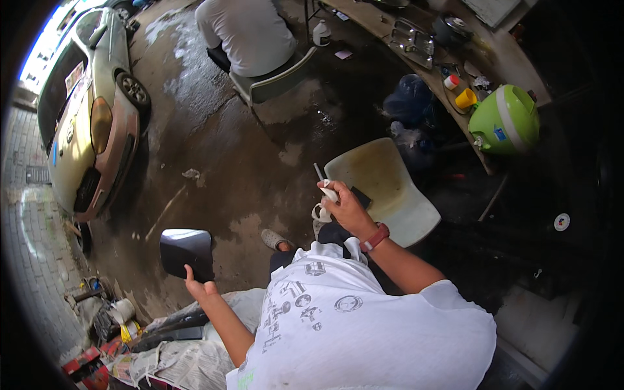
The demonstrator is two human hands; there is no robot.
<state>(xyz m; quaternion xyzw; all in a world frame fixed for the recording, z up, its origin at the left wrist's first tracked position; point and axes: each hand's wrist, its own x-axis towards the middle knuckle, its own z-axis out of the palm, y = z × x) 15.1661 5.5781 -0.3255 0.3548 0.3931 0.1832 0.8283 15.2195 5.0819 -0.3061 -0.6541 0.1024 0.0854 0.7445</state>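
While the left hand pinches a dark panel by its edge, the right hand clutches a white object, neither set down.

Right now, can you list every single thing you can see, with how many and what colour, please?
Car: one nearest, silver and pinkish, left
Seated person: one, white top, far side
Chairs: two, pale, one under that person, one near the right grip
Table: one, brown, upper right
Barrel: one, green, table's near end
Cup: one, yellow, beside barrel
Pot: one, dark, on table
Jug: one, white, near table
Bucket: one, off-white, lower left
Panel: one, shiny dark, in left grip
Small object: one, white, in right grip, kind unclear
Other clutter: too small to count
Wristband: one, red, right wrist
Grips: two, bare, left and right
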